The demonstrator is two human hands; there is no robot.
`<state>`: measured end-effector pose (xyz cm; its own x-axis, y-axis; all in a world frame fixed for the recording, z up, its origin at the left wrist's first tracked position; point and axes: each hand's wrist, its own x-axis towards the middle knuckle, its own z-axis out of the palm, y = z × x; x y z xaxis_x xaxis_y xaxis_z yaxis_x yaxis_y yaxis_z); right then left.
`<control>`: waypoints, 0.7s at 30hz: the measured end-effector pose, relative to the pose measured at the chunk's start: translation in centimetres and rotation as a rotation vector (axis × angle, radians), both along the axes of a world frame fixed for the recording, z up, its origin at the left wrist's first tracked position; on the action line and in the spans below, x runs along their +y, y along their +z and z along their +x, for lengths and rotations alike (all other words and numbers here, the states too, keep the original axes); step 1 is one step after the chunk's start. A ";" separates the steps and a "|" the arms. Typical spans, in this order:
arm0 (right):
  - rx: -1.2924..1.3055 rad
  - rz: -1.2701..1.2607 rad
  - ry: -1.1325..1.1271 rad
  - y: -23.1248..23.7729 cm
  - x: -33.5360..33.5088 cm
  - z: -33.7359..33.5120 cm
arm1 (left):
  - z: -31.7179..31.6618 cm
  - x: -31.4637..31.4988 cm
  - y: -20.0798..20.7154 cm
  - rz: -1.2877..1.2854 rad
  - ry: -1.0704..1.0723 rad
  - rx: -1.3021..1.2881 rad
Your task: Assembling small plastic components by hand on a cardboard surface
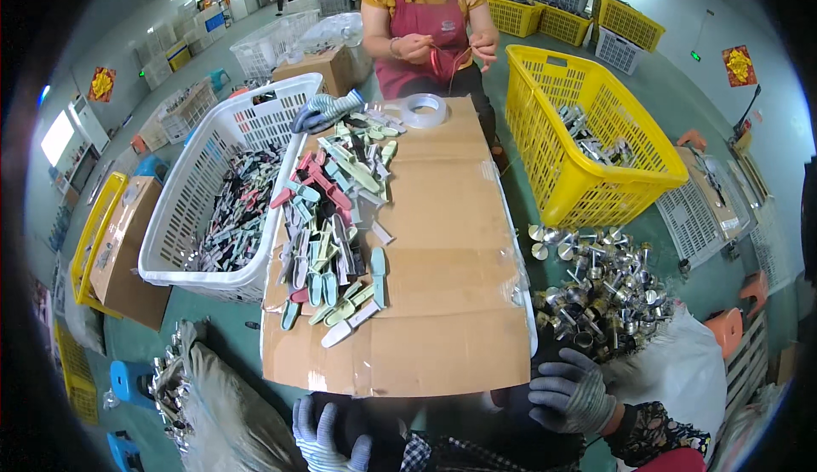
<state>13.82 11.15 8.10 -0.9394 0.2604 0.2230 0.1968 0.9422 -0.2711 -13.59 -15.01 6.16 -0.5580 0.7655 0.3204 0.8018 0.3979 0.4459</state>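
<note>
My left hand (328, 440), in a striped grey-white glove, is at the near edge of a cardboard-topped table (451, 302), with its fingers spread and nothing in them. My right hand (572, 391), gloved alike, rests beside the table's near right corner, fingers stretched and slightly bent, holding nothing visible. Closest to it is a heap of shiny metal pieces (600, 289) with round disc heads and stems. On the table's left half lies a pile of plastic clips (328, 217) in pink, green, grey and pale blue. A grey-blue glove (328, 110) and a roll of clear tape (424, 111) lie toward the far end.
A white basket (162, 251) of clips stands left of the table. On the right is a yellow basket (587, 191) with metal pieces. Across the table a person in a red apron (425, 34) handles a red strand. Sacks (230, 395) and stools (132, 384) stand nearby.
</note>
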 end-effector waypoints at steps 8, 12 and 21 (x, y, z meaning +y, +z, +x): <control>0.051 -0.022 -0.001 -0.1 0.0 0.1 | 0.1 0.0 -0.2 -0.013 0.007 0.009; 0.097 -0.014 -0.014 -0.3 -0.2 0.3 | 0.5 0.1 -0.2 0.003 0.004 0.022; 0.096 0.012 -0.022 0.0 -0.5 0.8 | 1.1 0.4 0.4 0.002 0.025 0.036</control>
<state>14.66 10.69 8.09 -0.9076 0.2775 0.3151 0.1911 0.9412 -0.2786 -12.48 -14.65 6.57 -0.5651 0.7507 0.3421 0.8072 0.4175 0.4173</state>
